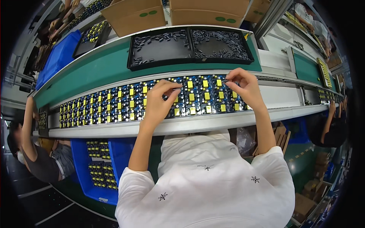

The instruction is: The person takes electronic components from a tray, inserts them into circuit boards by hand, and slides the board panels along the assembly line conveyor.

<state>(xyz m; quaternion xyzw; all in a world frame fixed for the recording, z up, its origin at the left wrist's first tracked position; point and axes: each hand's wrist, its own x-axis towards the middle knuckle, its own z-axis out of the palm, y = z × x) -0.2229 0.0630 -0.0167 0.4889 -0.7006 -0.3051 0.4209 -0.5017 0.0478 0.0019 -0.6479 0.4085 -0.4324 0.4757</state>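
A long row of circuit boards [125, 99] with yellow blocks and small blue and white parts lies along the conveyor in front of me. My left hand [159, 99] hovers over the boards right of the row's middle, thumb and index finger pinched on a small dark component [176, 89]. Near the row's right end, my right hand [245, 88] is also in a pinch; a tiny dark component shows at its fingertips. Beyond the boards stand two black trays, the left tray [163, 47] and the right tray [207, 47], with many small black cylindrical components in them.
The trays rest on a green shelf [102, 72]. Cardboard boxes [135, 15] stand behind it. Below the conveyor's near rail [213, 122], at left, a blue bin [81, 163] holds stacked boards. Co-workers sit at the far left [45, 159] and far right [336, 127].
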